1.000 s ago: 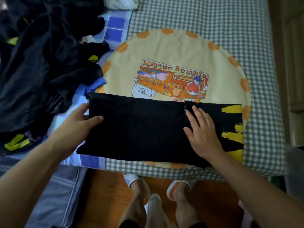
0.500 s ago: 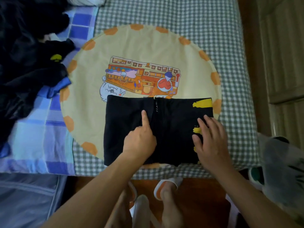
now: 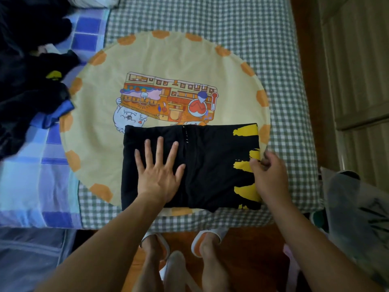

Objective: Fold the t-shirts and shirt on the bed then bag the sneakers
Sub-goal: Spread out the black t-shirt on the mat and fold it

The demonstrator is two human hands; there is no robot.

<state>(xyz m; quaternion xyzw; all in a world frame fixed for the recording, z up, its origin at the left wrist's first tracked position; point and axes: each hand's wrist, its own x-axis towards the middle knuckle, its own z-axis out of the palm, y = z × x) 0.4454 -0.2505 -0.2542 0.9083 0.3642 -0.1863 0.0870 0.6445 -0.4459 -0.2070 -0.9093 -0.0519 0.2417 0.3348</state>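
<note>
A black t-shirt with yellow print (image 3: 212, 165) lies folded into a rectangle at the near edge of the bed, on a round yellow cartoon print (image 3: 168, 66) in the bedcover. My left hand (image 3: 157, 169) presses flat on the shirt's left half, fingers spread. At the shirt's right edge my right hand (image 3: 267, 173) has its fingers curled and pinches the fabric by the yellow print. A heap of dark unfolded clothes (image 3: 27, 81) sits at the far left of the bed. No sneakers show clearly.
The bed wears a green checked sheet (image 3: 210, 15) and a blue patchwork blanket (image 3: 31, 175) on the left. A translucent plastic bag (image 3: 357, 207) lies at the right by the bed's corner. My slippered feet (image 3: 179, 249) stand on the orange floor below the bed edge.
The shirt's left part was folded over to the right, halving its length. My left hand went from pointing at the fold to pressing flat; my right hand slid to the right edge and curled.
</note>
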